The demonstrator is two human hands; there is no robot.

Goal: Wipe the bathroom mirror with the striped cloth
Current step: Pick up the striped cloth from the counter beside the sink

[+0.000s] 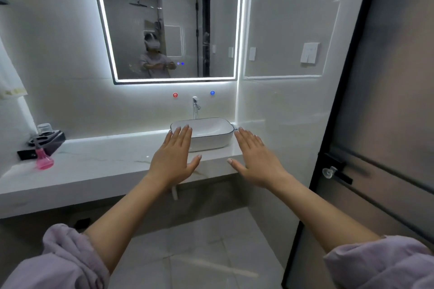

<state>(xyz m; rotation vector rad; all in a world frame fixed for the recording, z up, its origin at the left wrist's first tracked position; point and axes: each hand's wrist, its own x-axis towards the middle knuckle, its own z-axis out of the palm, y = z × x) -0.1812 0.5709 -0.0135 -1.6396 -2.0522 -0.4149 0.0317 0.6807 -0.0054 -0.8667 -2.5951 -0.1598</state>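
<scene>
- I see a pink spray bottle [44,160] far left on the counter [105,166]; no striped cloth anywhere in view.
- My left hand [173,159] is flat, fingers spread, holding nothing.
- My right hand [256,162] is likewise splayed and bare.
- The mirror [169,23] hangs above the basin [204,134]; I judge wiping not begun.

Head view — forward and down; faces mirror [168,23] across counter [98,166].

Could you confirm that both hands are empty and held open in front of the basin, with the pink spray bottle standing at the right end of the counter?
Not quite: the head view shows the pink spray bottle at the counter's left end. Both hands, left and right, are empty and open before the basin.
</scene>
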